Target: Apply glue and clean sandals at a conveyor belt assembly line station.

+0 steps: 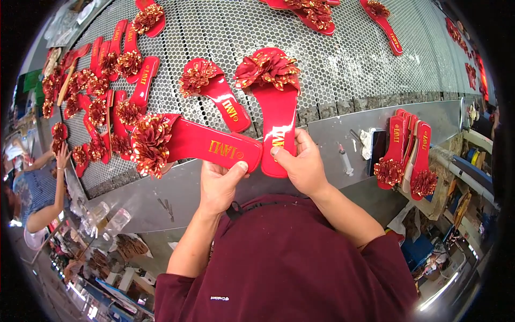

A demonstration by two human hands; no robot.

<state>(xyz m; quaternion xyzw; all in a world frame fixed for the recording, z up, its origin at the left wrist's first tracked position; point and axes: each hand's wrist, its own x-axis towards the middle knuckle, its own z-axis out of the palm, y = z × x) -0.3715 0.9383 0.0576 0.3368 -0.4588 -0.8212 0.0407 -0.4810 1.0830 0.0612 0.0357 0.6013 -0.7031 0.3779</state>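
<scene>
Gold printed labels on the red insoles of the sandals: one on the sandal [206, 144] lying sideways at centre, one on the upright sandal [276, 115] beside it, more on sandals across the mesh belt [332, 59]; no packages, signs or screens

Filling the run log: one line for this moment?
left hand: holds red glossy flower-topped sandal | right hand: holds second red flower-topped sandal | perforated metal conveyor

I see a perforated metal belt [332, 59] carrying red flowered sandals [214, 91], most heaped at its left edge
</scene>
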